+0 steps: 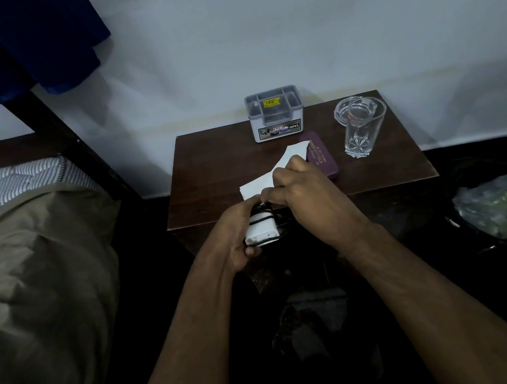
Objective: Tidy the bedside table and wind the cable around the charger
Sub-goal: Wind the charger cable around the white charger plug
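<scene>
A white charger [262, 230] with a black cable [277, 219] looped around it sits in my left hand [240, 232], held in front of the near edge of the dark wooden bedside table [209, 165]. My right hand [305, 191] is just to the right of the charger, its fingertips pinched on the cable at the charger's top. A white sheet of paper [292, 153] lies on the table, partly hidden behind my right hand.
On the table stand a grey organiser box [275, 114] at the back, a clear drinking glass [363, 126] with a glass ashtray [352, 106] behind it, and a maroon booklet [322, 154]. A bed [26, 256] lies left; a plastic bag [501, 205] sits on the floor at right.
</scene>
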`<state>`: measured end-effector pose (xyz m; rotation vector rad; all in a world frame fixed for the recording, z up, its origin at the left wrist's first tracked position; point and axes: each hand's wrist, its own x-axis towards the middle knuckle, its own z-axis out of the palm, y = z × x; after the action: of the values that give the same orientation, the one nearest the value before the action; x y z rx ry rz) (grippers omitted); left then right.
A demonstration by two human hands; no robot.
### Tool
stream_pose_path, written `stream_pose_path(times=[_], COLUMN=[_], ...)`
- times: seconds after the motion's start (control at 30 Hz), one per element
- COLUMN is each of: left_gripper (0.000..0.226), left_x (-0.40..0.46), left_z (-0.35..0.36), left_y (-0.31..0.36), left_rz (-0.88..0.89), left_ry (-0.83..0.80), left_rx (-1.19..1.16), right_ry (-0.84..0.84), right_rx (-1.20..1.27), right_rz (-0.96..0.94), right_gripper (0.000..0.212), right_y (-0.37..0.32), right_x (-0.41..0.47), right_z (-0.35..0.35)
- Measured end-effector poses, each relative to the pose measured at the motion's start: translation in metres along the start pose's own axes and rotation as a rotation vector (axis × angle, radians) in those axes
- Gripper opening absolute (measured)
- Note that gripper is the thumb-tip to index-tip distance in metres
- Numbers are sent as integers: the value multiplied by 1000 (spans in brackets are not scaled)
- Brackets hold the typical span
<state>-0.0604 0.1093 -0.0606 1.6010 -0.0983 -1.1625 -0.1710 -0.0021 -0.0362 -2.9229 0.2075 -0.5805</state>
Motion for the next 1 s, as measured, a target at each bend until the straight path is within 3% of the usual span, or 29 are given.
stream_pose_path(times=[0.37,0.5,0.6,0.7,0.9,1.0], left_gripper=[27,25,22,25,30,29], left_x=[2,2,2,2,3,4], left_z=[-6,-9,-8,-7,6,6], left_y=[5,4,2,2,2,2], left_rz=[26,42,69,85,132,180], left_ry=[-37,-7,16,2,18,41], left_rx=[-147,-93,-14,0,46,83], right_ry=[87,-28,-97,-155,-4,26], right_rx=[-56,-17,196,360,111,145], right_rz=[114,12,71,141,92,180], right_gripper=[10,17,15,30,27,22], right_y=[-10,-4,2,7,0,-5], right_x=[-2,-3,-6,-11,-10,-10], right_z=[9,5,0,-2,1,6])
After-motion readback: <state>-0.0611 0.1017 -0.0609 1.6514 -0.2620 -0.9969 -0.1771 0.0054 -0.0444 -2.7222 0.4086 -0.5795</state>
